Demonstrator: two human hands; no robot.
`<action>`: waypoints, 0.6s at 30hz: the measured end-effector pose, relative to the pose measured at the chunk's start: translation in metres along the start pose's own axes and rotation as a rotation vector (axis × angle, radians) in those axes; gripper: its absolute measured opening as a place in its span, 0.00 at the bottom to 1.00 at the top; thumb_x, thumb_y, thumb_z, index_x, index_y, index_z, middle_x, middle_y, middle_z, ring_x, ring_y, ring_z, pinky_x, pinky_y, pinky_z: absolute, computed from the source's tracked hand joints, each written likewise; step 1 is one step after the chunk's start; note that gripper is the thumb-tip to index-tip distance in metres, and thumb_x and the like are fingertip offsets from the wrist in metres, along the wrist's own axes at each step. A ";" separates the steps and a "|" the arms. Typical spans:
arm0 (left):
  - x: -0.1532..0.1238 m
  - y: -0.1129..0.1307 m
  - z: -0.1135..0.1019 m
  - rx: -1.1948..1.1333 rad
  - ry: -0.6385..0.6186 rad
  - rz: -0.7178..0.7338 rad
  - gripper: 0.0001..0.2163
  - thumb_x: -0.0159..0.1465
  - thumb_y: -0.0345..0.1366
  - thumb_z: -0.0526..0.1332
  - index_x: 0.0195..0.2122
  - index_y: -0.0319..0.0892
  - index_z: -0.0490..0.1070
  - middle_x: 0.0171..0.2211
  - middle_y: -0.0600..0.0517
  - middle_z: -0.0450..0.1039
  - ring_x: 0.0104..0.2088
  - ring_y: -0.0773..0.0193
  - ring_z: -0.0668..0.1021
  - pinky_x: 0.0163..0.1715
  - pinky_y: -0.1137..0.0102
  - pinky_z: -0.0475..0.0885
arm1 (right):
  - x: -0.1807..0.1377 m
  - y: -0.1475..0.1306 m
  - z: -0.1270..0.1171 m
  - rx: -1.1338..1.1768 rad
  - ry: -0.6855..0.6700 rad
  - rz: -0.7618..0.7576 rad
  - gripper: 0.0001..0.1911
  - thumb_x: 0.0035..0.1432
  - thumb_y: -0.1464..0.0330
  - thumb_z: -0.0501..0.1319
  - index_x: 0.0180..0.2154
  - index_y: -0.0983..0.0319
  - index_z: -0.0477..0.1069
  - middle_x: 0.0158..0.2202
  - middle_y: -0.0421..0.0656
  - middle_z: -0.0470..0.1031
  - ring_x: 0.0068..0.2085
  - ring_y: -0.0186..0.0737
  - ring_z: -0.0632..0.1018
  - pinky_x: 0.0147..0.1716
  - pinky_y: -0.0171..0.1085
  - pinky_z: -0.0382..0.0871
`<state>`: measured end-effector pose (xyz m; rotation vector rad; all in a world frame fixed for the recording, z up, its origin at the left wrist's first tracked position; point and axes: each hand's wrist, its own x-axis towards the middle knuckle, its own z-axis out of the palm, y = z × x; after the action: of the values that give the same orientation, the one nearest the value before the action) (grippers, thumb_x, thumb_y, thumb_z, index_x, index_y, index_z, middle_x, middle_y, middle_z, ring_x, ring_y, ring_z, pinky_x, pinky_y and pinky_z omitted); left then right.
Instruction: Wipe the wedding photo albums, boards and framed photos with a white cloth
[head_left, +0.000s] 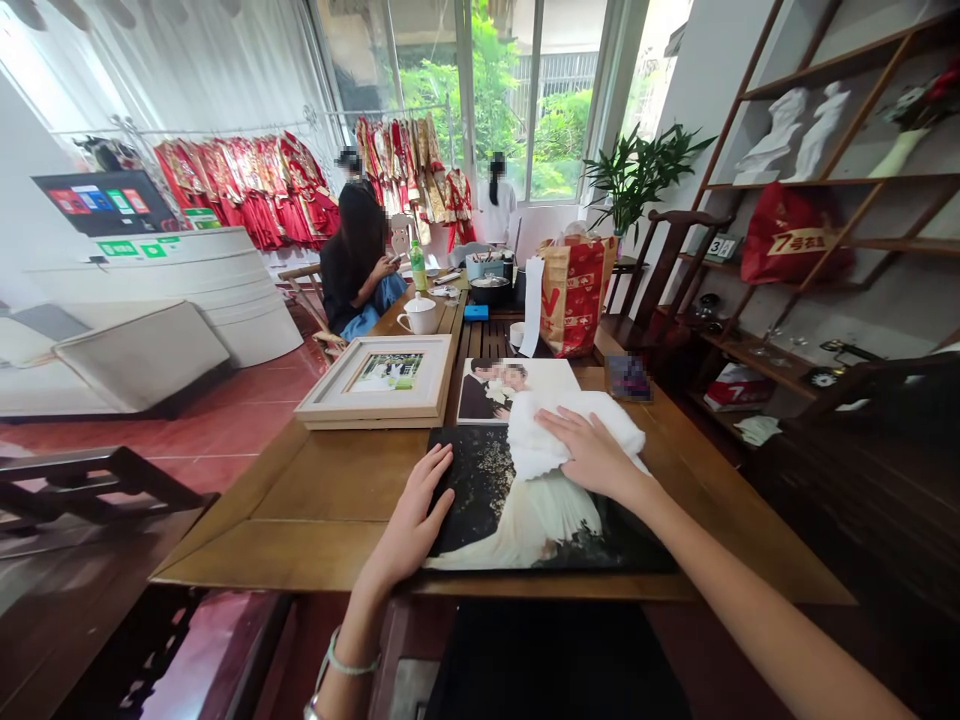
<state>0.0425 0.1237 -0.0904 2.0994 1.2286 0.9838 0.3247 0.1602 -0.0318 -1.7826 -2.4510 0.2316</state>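
A large dark photo print (480, 480) with a pale flowing dress lies flat at the table's near edge. My left hand (421, 505) rests on its left border, fingers stretched out and holding nothing. On the upper right of the print, my right hand (589, 450) lies flat over a white cloth (536, 440), pressing it down with spread fingers. The cloth hides part of the print and the lower right of a wedding photo (480, 385) behind it. Left of these sit stacked light wood picture frames (322, 400), the upper one holding a small outdoor photo.
The wooden table (300, 490) also bears a white lidded cup (420, 316), a red and tan paper bag (577, 300) and a dark small box (628, 378). A person in black (360, 240) sits at the left side. Shelves (810, 185) stand on the right.
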 end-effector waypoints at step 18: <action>0.000 0.004 -0.001 0.005 0.002 0.001 0.20 0.70 0.37 0.50 0.64 0.50 0.57 0.67 0.48 0.53 0.68 0.57 0.54 0.67 0.54 0.48 | -0.127 -0.048 0.015 0.014 -0.119 -0.289 0.58 0.31 0.82 0.50 0.68 0.56 0.43 0.70 0.34 0.41 0.70 0.46 0.43 0.66 0.60 0.36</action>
<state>0.0433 0.1222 -0.0869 2.1040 1.2322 0.9840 0.3163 0.0238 -0.0366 -1.4229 -2.7411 0.3360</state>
